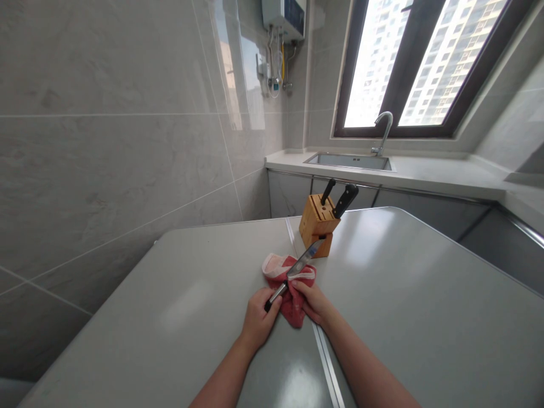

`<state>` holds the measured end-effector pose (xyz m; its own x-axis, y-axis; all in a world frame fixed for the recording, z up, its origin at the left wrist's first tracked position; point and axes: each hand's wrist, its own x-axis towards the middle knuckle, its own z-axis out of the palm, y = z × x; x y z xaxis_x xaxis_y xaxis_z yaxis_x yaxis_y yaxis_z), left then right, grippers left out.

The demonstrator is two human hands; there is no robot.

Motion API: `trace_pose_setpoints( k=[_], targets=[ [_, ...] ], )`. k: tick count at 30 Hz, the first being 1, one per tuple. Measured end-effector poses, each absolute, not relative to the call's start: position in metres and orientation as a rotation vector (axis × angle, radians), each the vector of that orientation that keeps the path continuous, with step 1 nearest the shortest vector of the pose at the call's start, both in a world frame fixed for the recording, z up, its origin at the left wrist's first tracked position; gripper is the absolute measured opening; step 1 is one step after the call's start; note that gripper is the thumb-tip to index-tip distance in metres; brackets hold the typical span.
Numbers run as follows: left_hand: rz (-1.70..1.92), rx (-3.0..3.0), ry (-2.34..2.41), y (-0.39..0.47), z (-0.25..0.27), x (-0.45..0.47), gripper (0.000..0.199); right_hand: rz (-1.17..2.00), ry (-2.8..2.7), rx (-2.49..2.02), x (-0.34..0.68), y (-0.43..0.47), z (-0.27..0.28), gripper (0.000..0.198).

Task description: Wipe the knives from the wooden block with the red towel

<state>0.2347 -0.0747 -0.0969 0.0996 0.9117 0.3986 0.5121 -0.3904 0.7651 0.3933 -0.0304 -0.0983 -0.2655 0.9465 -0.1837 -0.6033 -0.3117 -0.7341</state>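
Note:
My left hand [260, 316] is closed around the dark and silver handle of a kitchen knife [305, 259]. The blade points away and up to the right, its tip in front of the wooden knife block [313, 221]. Bunched under the blade is a red and white cloth [293, 309]. My right hand [313, 301] grips this cloth close to where the blade meets the handle. Some of the right fingers are hidden in the folds. Two black-handled knives stick up out of the block's top.
The pale table [204, 272] has a metal seam running along its middle. Behind it is a counter [442, 170] with a sink [348, 161] and a faucet [386, 127] under the window. A tiled wall [127, 170] rises on the left, with a water heater [284, 20] in the corner.

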Motion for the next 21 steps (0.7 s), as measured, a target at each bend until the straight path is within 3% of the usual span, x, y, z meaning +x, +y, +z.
trace_pose_setpoints(
  k=[21],
  targets=[
    [1.217, 1.946, 1.379, -0.0746, -0.0992, 0.2340, 0.023, 1.797, -0.668, -0.736, 0.3931, -0.0295, -0.0993, 0.040]
  ],
)
